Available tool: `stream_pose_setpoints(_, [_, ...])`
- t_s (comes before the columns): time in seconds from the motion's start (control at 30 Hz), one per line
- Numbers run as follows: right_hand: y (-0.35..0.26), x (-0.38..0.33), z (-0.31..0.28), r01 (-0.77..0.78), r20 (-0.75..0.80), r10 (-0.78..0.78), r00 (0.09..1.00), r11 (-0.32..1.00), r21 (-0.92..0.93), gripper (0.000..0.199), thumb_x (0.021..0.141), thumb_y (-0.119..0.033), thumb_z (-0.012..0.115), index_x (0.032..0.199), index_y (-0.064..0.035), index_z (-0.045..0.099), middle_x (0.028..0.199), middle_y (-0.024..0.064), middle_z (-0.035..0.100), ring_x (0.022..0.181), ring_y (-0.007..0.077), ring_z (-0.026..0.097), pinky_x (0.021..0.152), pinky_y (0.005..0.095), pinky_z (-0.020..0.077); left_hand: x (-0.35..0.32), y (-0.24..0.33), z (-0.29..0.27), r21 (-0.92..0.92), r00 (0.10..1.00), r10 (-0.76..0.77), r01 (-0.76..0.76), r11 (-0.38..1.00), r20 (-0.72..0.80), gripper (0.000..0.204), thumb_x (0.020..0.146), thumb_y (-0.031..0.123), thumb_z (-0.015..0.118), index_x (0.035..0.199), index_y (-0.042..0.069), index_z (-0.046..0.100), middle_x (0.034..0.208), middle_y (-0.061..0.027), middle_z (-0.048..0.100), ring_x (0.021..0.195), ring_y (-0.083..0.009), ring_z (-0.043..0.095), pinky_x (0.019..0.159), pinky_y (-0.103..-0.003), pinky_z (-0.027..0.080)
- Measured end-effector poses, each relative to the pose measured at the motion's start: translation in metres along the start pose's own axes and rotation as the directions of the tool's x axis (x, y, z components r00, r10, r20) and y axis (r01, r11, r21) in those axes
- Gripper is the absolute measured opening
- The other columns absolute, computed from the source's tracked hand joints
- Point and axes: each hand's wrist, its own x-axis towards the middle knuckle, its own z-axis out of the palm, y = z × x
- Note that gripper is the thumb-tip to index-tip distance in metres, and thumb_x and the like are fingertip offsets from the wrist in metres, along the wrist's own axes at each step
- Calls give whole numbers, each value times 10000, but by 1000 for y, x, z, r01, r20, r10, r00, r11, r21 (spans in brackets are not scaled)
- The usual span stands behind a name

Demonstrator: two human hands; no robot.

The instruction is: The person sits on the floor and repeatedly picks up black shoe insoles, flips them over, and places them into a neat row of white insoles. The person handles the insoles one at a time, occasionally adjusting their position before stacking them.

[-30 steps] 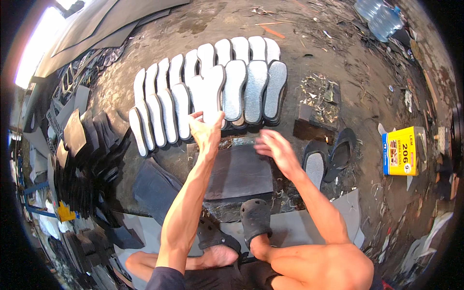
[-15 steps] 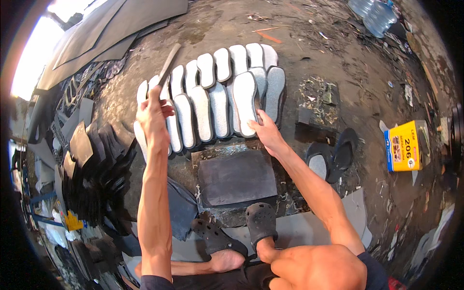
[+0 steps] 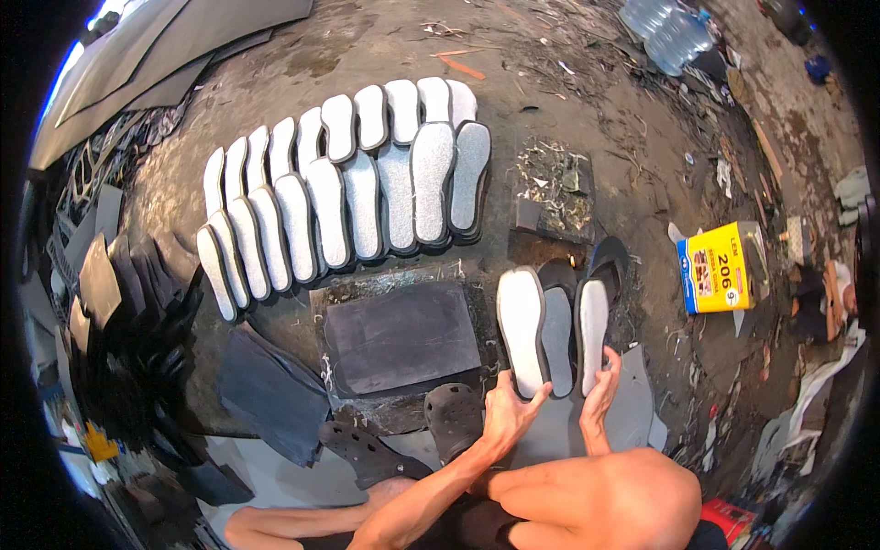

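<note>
Between four and five o'clock, the left hand, thumb and fingers closed, grips a white-topped sole; near four, the partly curled right hand holds a second sole.

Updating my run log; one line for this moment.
left hand: holds white sole; right hand: holds another white sole; between: grey sole

A rough footwear workshop

Rows of soles lie on the littered floor, upper middle of the frame; large sheets fill the upper left, cut pieces crowd the left, and trimmings top a block right of centre.
</note>
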Motion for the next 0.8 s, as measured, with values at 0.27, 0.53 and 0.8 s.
stream_pose_setpoints(0.27, [44, 31, -6, 168, -127, -199, 972, 961, -217, 496, 1175, -395, 488, 1449, 1, 606, 1349, 201, 602, 1196, 349, 586, 1048, 501, 452, 5, 28, -38, 403, 944, 49, -186, 896, 326, 721, 967, 617, 787, 1011, -96, 691, 843, -317, 763, 836, -478, 794, 778, -538, 648])
stream_pose_setpoints(0.53, [-99, 23, 63, 481, 51, -478, 877, 875, -58, 288, 1102, -193, 585, 1303, -6, 672, 1246, 152, 665, 1032, 276, 616, 951, 421, 505, 276, 75, -268, 607, 768, 481, -154, 779, -422, 995, 912, 444, 910, 1603, -99, 442, 1475, -343, 619, 1397, -448, 588, 1191, -510, 472])
stream_pose_setpoints(0.8, [-108, -2, 97, 370, 226, -398, 889, 915, 159, 278, 1094, -202, 611, 1267, 2, 685, 1209, 189, 675, 1014, 304, 668, 934, 427, 539, 390, 95, -350, 753, 944, 227, 33, 657, -239, 1167, 852, 696, 865, 1687, 13, 419, 1486, -299, 652, 1549, -444, 457, 1279, -628, 260])
